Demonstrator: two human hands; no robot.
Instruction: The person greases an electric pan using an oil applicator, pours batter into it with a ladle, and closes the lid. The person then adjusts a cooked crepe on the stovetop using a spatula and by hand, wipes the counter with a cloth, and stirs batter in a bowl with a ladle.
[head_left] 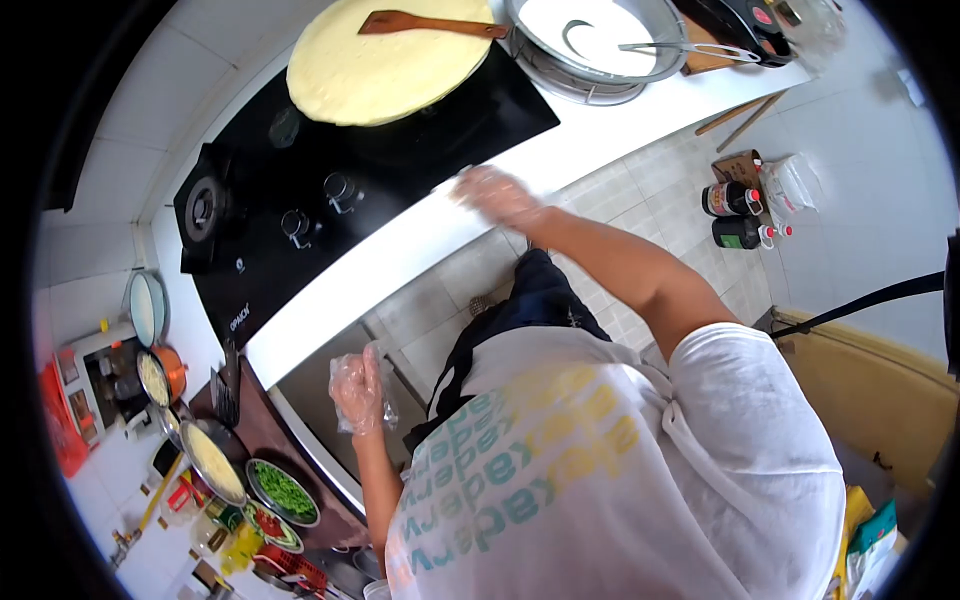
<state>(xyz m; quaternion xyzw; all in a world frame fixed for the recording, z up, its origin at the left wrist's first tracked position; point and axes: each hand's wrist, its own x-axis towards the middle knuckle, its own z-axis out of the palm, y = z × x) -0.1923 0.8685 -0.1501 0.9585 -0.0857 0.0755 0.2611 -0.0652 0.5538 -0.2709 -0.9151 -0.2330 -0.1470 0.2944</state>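
My right hand (498, 197), in a clear plastic glove, is closed on a small whitish cloth (452, 187) at the front edge of the white counter (375, 262); motion blurs both. To the left of my body and lower, my left hand (358, 390) hangs in a loose clear glove, fingers curled in and nothing visible in them. Beyond the counter edge is the black stove (400, 155). On its far part rests a large round pale-yellow flatbread (385, 75), with a wooden spatula (430, 24) lying across it.
A metal basin of white batter (595, 35) with a ladle (690, 47) stands at the back right. Bowls of chopped greens (283, 490) and yellow food (212, 460) are at the lower left. Dark bottles (730, 199) stand on the floor at right.
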